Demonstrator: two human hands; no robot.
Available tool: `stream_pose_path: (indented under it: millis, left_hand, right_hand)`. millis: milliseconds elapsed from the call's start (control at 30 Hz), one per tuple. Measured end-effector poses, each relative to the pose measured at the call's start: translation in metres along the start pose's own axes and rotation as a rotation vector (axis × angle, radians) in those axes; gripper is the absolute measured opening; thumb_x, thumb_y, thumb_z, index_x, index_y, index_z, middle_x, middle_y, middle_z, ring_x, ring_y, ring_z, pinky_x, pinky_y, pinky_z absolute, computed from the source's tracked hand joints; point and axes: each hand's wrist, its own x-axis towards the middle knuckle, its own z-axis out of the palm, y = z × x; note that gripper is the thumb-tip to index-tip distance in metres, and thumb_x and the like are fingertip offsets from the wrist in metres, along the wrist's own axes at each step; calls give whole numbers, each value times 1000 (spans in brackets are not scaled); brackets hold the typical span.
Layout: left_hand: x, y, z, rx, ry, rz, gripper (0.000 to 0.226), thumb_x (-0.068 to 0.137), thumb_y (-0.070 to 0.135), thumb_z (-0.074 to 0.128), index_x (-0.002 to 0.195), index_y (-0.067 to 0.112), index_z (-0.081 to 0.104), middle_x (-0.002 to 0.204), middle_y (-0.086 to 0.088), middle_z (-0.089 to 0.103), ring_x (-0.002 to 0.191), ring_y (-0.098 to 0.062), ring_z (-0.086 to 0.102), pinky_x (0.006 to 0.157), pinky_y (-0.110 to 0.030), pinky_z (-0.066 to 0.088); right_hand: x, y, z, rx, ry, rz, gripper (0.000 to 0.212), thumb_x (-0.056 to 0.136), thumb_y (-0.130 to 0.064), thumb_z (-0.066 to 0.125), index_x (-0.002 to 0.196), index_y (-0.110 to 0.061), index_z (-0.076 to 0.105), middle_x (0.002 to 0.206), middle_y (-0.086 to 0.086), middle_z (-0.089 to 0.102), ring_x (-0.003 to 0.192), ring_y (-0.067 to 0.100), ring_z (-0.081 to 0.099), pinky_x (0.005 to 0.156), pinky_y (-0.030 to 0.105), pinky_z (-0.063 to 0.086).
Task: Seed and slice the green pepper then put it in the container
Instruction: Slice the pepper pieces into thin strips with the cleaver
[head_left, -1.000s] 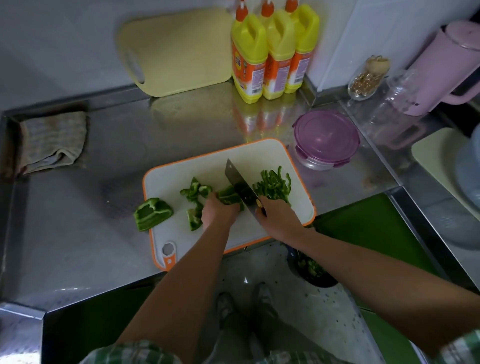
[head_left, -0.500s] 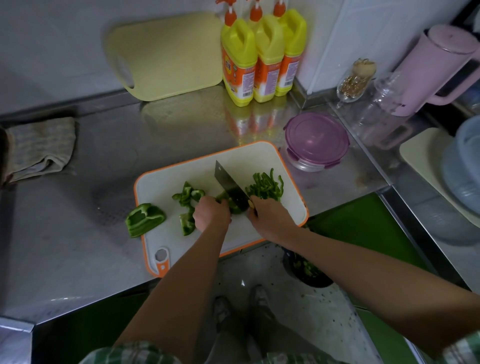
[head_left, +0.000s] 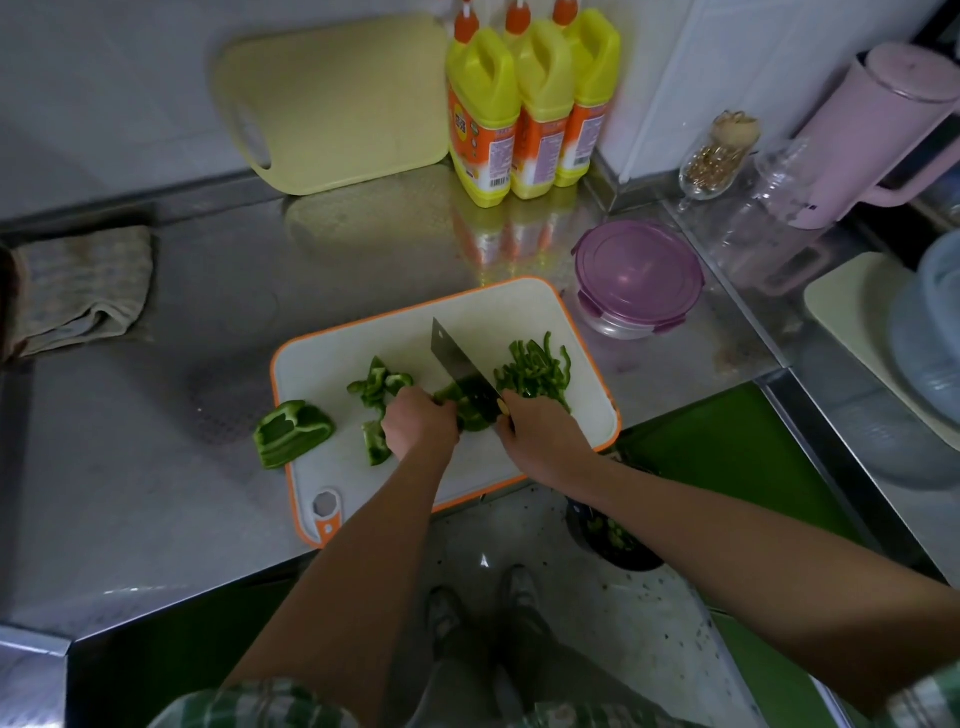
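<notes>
On the white cutting board with an orange rim (head_left: 524, 312), my right hand (head_left: 540, 439) grips the handle of a cleaver (head_left: 457, 361) whose blade stands in a green pepper piece (head_left: 470, 410). My left hand (head_left: 418, 426) holds that piece down with curled fingers. A pile of thin pepper strips (head_left: 535, 371) lies right of the blade. Uncut pepper pieces (head_left: 379, 387) lie left of my left hand, and a larger pepper chunk (head_left: 291, 431) sits half off the board's left edge. The round container with a purple lid (head_left: 636, 273) stands shut beyond the board's right corner.
Three yellow bottles (head_left: 530, 109) and a yellow cutting board (head_left: 337, 98) lean at the back wall. A folded cloth (head_left: 78, 286) lies at far left. A pink jug (head_left: 878, 130) and glass jars (head_left: 719, 156) stand at right. A dark bin (head_left: 613, 540) with green scraps sits on the floor.
The camera view shifted slightly; the hands and cleaver stay on the same pepper piece, with the blade working a little further into it. Nothing else moved.
</notes>
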Motion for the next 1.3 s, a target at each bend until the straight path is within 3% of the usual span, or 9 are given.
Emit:
stream_pose_path:
  millis: [200,333,567,733,900,1067,1300]
  left_hand:
    - [5,-3,1,-9,-10,0,22,88,28,66,78,9,71,76,-7,71,76,-22,70,65,-33,59]
    - [6,-3,0,-11,-19,23,23,88,27,65,77,8,71,76,-9,70,76,-23,70,65,-34,59]
    - [8,-6,-6,20,-76,87,25,89,23,61,72,7,72,71,-8,71,71,-22,69,61,-30,57]
    - [11,-19,-13,42,-144,189,32,95,22,56,66,13,63,65,-3,69,59,-14,63,53,-23,50]
    - [13,-25,-16,81,-137,218,34,97,27,53,66,15,59,71,-6,71,68,-18,67,64,-28,53]
    - [10,-15,-8,112,-112,217,32,96,29,53,72,12,66,72,-4,70,71,-18,65,61,-27,51]
    - [9,-6,1,135,-92,155,24,93,25,58,78,9,67,76,-5,70,74,-20,67,58,-27,49]
  right_hand:
    - [5,-5,6,-85,-8,1,24,101,-20,36,117,-9,50,79,3,53,68,19,50,60,27,33]
    - [11,-5,9,-128,-30,-1,21,100,-18,37,116,-11,48,91,10,63,81,27,63,61,29,37]
    - [19,-11,18,-132,-70,31,25,100,-15,37,123,-10,44,91,10,63,80,28,62,58,30,35]
    - [26,-9,24,-77,-45,38,19,101,-18,35,115,-9,44,78,4,54,69,25,59,52,29,34]
    - [32,-1,21,109,24,75,17,101,-19,40,102,-6,50,68,2,51,55,16,47,51,30,35]
    - [28,2,8,133,50,-6,14,98,-18,44,97,-7,52,74,12,62,63,25,59,57,39,49]
    - [18,6,3,79,-34,-6,13,98,-18,43,100,-8,51,75,5,54,71,26,58,61,33,44]
